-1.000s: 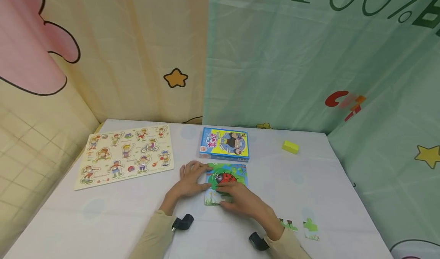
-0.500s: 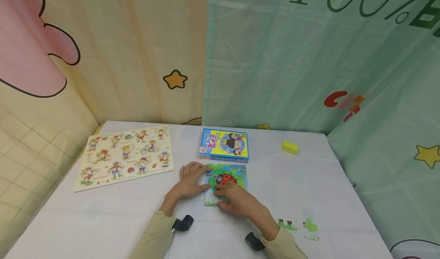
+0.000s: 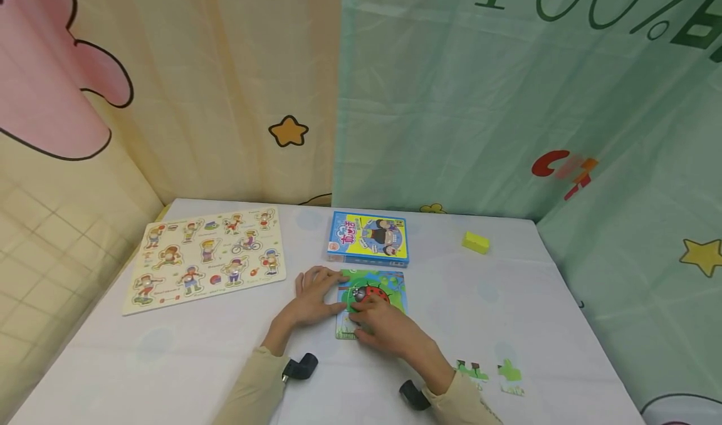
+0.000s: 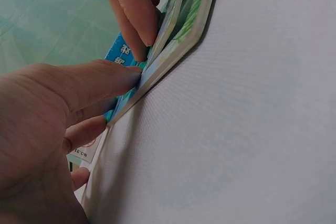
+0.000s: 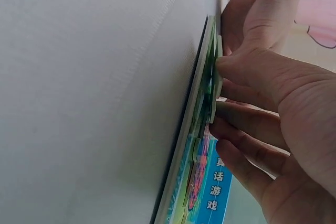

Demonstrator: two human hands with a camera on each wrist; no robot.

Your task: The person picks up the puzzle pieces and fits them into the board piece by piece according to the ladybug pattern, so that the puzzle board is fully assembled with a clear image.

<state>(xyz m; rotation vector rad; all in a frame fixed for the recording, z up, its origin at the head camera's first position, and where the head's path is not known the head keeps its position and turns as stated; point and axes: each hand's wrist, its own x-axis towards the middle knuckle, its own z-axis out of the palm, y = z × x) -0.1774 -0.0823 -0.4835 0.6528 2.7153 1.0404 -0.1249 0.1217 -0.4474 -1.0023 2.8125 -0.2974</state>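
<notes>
A ladybug jigsaw puzzle (image 3: 371, 292) in a shallow board lies on the white table before me. My left hand (image 3: 311, 298) rests at its left side, thumb and fingertips spread along the edge. Over the lower part of the board, my right hand (image 3: 392, 330) pinches a flat puzzle piece (image 4: 170, 27) between thumb and fingers. In the left wrist view the piece is tilted against the board's surface. The right wrist view shows the right thumb (image 5: 231, 65) on the piece's near edge. Most of the piece's picture is hidden by the fingers.
Two loose green-and-white puzzle pieces (image 3: 510, 377) lie at the right front. Behind the puzzle is a blue-and-yellow card game box (image 3: 369, 237). A wooden picture board (image 3: 205, 259) lies at the left, a yellow block (image 3: 476, 242) at the back right.
My right hand has shifted slightly left and down over the puzzle with the piece. The left hand has stayed at the board's edge.
</notes>
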